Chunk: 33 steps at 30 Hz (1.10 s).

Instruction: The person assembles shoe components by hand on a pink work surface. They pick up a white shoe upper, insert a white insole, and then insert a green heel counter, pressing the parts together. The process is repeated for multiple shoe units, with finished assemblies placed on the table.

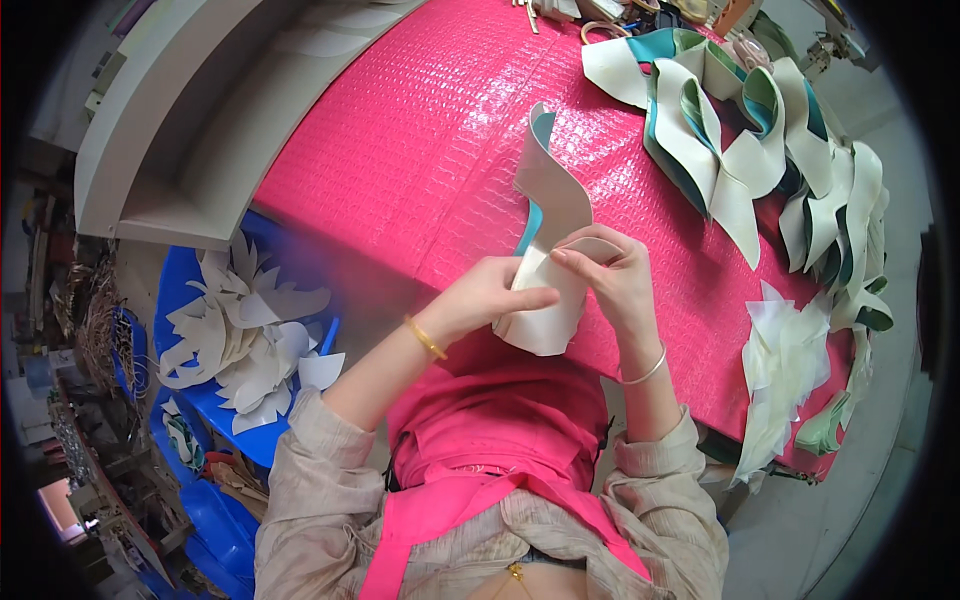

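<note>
Just above my lap, over the near edge of the pink-covered table (400, 150), I hold a cream shoe upper (560, 195) with a teal lining. It curves away from me, and its far end stands up above the table. My left hand (492, 292) grips the near part from the left, with the thumb flat on top and the other fingers mostly hidden underneath. On the right side, my right hand (615, 272) pinches a lifted edge or flap of the same piece between thumb and fingers.
Several similar cream uppers (755, 165) with green and teal linings are heaped at right. Nearer lie thin whitish sheets (780, 365) and pale green pieces (825, 425). A grey shelf unit (160, 130) stands far left; below it, cut cream pieces (250, 345) fill a blue plastic holder (205, 400).
</note>
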Motion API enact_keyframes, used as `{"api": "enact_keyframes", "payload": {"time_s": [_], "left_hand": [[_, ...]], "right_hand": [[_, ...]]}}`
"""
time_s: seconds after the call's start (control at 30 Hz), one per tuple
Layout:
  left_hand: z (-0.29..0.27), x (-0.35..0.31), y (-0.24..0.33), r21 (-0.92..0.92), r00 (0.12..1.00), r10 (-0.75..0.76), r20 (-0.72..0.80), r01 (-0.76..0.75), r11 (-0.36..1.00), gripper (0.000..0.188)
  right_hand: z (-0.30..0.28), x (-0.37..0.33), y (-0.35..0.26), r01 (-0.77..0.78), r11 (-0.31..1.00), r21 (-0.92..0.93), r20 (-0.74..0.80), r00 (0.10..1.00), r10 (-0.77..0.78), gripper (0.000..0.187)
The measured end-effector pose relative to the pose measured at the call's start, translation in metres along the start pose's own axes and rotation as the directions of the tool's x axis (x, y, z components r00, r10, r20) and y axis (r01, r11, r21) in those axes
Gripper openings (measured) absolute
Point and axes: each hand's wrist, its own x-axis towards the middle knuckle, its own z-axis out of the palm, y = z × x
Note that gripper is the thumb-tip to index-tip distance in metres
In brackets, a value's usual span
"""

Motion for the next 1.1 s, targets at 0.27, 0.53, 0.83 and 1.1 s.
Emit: {"api": "enact_keyframes", "payload": {"time_s": [0.27, 0.53, 0.83, 1.1], "left_hand": [[0.029, -0.005, -0.007, -0.217, 0.965, 0.259, -0.032, -0.260, 0.941, 0.052], [0.034, -0.014, -0.006, -0.043, 0.958, 0.284, -0.049, -0.286, 0.957, 0.050], [0.032, -0.024, 0.001, 0.610, 0.855, 0.501, -0.133, -0.328, 0.721, 0.017], [0.043, -0.001, 0.020, -0.048, 0.855, 0.426, -0.294, -0.459, 0.887, 0.030]], "right_hand": [[-0.010, 0.017, -0.005, 0.249, 0.809, -0.533, -0.189, 0.896, -0.401, 0.047], [-0.011, -0.020, 0.015, -0.074, 0.969, 0.236, -0.037, 0.996, 0.085, 0.034], [-0.030, 0.034, -0.010, 0.218, 0.920, 0.325, -0.490, 0.871, -0.033, 0.028], [-0.018, 0.050, -0.023, 0.019, 0.982, 0.188, -0.305, 0.951, 0.040, 0.048]]}}
